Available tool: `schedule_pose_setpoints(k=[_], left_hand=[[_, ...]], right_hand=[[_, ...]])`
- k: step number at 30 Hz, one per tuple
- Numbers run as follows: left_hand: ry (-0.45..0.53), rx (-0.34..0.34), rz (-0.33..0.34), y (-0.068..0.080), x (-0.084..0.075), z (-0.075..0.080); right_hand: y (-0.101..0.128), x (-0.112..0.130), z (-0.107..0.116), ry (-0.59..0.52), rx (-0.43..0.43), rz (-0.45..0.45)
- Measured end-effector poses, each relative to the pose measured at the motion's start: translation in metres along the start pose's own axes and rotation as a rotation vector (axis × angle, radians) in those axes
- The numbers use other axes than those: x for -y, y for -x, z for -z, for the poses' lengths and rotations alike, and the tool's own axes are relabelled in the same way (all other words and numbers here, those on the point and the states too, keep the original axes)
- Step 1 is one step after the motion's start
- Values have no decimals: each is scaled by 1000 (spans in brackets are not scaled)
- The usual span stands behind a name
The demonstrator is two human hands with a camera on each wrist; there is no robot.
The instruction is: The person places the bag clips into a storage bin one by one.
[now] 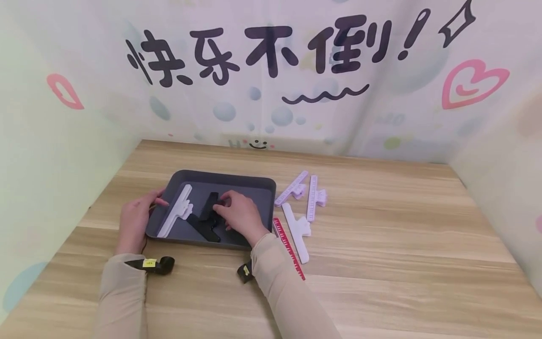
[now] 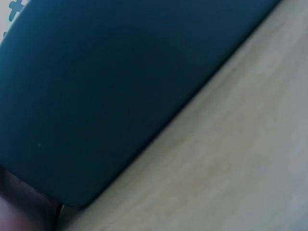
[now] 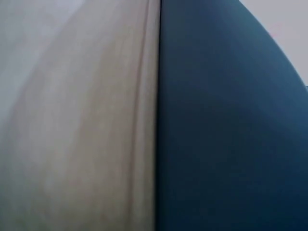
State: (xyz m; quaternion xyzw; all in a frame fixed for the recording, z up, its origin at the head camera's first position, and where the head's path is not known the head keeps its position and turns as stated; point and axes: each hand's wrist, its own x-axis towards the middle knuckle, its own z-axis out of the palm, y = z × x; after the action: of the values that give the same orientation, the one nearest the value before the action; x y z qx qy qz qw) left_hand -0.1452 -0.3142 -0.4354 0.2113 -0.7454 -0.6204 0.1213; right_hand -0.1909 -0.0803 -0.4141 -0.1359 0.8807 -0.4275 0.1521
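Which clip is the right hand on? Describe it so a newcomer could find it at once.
Find the dark grey tray on the wooden table. Two clips lie inside; the right hand rests on the black clip in the middle. The white clip beside it and those outside the tray are pale.

Right of the tray lie three pale clips (image 1: 301, 200) and a red ruler (image 1: 289, 248) — all on the wooden table (image 1: 402, 245).

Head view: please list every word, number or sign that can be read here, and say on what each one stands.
"快乐不倒!" in large dark characters on the backdrop.
A smiley face, hearts and a wavy line are also drawn on the backdrop.
Red ruler: scale marks, numbers too small to read.
Yellow labels on the wrist straps: too small to read.
Lilac clips: ruler-like ticks, no legible numbers.
Wrist views: no text.
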Motion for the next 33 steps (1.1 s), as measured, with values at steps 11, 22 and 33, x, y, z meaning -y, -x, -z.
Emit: schedule_pose_setpoints(k=[11,22,33], left_hand=[[30,4,3,-1,2,0],[24,-5,-2,-3,-1,-1],[29,-1,11,-3,-2,0]], right_hand=[[-2,-4,-2,31,3,66],[-4,-2,0,-95,84,87],[-2,-1,0,36,100,128]])
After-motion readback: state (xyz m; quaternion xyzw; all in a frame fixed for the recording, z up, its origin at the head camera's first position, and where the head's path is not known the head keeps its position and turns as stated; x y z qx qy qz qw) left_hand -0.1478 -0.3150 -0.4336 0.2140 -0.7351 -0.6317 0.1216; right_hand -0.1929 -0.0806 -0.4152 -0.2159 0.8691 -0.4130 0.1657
